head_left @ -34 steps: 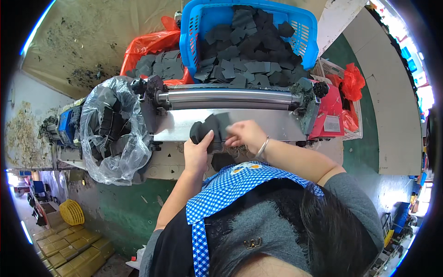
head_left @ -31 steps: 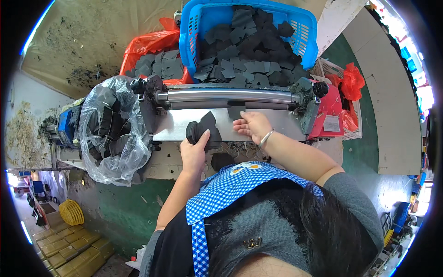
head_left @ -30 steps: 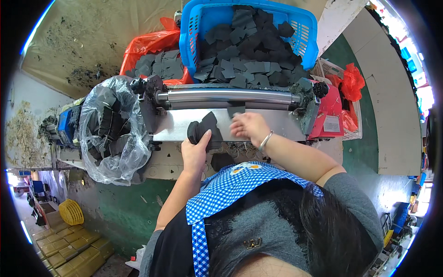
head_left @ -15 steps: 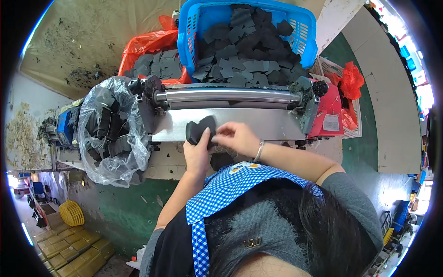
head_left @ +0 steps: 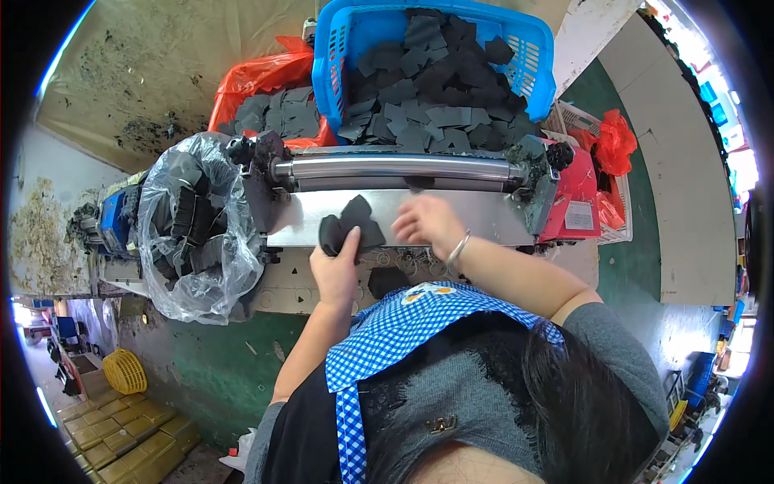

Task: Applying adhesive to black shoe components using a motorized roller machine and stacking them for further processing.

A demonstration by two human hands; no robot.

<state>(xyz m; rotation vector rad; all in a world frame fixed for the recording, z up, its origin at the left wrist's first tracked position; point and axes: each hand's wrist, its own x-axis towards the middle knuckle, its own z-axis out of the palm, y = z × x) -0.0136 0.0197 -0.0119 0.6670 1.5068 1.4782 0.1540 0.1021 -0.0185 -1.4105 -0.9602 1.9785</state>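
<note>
My left hand (head_left: 335, 274) grips a stack of black sheet pieces (head_left: 330, 235), its thumb pressing on the top ones. One angular black piece (head_left: 359, 211) fans out from that stack, over the metal feed plate (head_left: 484, 211). My right hand (head_left: 433, 226) is above the plate, slightly blurred, with its fingers apart and nothing seen in them. Just beyond its fingertips another black piece (head_left: 419, 183) lies at the steel roller (head_left: 395, 168), partly under it. On the ledge near my apron sits a loose dark piece (head_left: 387, 281).
Behind the roller stands a blue basket (head_left: 329, 73) heaped with black pieces, beside a red plastic bag (head_left: 250, 79) holding more. A clear plastic bag (head_left: 153, 266) of black pieces hangs left of the machine. The red machine housing (head_left: 571, 194) bounds the right side.
My right hand has moved away from the stack, forward and right over the plate. The piece at the roller shows larger. In my left hand the pieces have fanned apart.
</note>
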